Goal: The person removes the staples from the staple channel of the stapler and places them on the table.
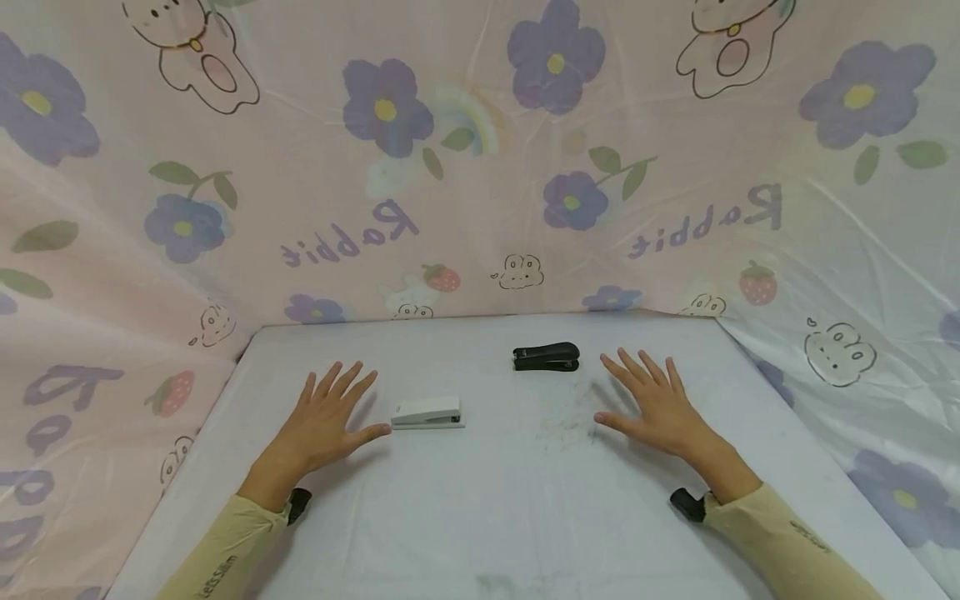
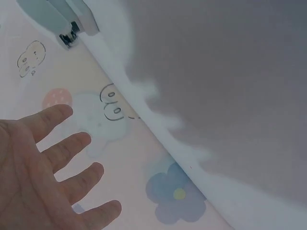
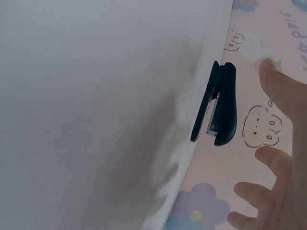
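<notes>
A white stapler (image 1: 426, 410) lies on the table left of centre, just beyond the left thumb's tip. My left hand (image 1: 321, 429) hovers beside it with fingers spread and holds nothing. Farther back and to the right is a black stapler (image 1: 551, 357). My right hand (image 1: 658, 410), also spread and holding nothing, is to the right of the black stapler, apart from it. In the left wrist view, part of the white stapler (image 2: 50, 19) shows at the top left, cut off by the frame. The right wrist view shows the whole black stapler (image 3: 224, 105) beside the right thumb.
The white table (image 1: 450, 517) has grey smudges near the right hand. A pink and white curtain (image 1: 480, 192) with flowers and rabbits rises at the table's back edge and along both sides. Small black devices (image 1: 687, 505) are strapped at both wrists, by the beige sleeves.
</notes>
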`<state>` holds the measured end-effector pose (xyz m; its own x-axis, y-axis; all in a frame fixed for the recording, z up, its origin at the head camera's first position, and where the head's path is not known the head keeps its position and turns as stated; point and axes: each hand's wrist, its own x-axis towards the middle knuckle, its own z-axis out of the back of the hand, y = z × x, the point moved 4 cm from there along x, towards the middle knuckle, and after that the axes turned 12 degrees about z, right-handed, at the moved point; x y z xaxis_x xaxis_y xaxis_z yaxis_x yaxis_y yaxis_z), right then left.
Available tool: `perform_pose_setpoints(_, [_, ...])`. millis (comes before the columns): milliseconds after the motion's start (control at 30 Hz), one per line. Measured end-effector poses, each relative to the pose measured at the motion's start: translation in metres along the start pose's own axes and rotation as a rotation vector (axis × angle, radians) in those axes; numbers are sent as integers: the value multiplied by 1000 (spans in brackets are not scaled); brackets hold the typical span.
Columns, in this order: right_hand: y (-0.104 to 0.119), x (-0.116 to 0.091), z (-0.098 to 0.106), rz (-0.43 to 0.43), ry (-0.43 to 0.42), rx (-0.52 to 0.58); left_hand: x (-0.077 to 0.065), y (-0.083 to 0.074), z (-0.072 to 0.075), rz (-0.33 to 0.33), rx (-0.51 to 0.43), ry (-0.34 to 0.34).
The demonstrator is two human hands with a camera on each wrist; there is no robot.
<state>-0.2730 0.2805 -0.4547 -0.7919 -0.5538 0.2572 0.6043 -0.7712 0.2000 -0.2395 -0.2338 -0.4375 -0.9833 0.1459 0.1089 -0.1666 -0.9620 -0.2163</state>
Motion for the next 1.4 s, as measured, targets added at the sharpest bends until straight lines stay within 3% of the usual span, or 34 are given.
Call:
perform_pose_setpoints(267, [15, 16, -11, 32, 20, 24, 5, -10, -5, -16, 3, 23])
perform_pose_setpoints(567, [34, 31, -21, 102, 8, 28, 9, -22, -9, -57, -7, 2])
perform_pose_setpoints(1400, [90, 78, -49, 233, 70, 179, 30, -53, -16, -113, -28, 55])
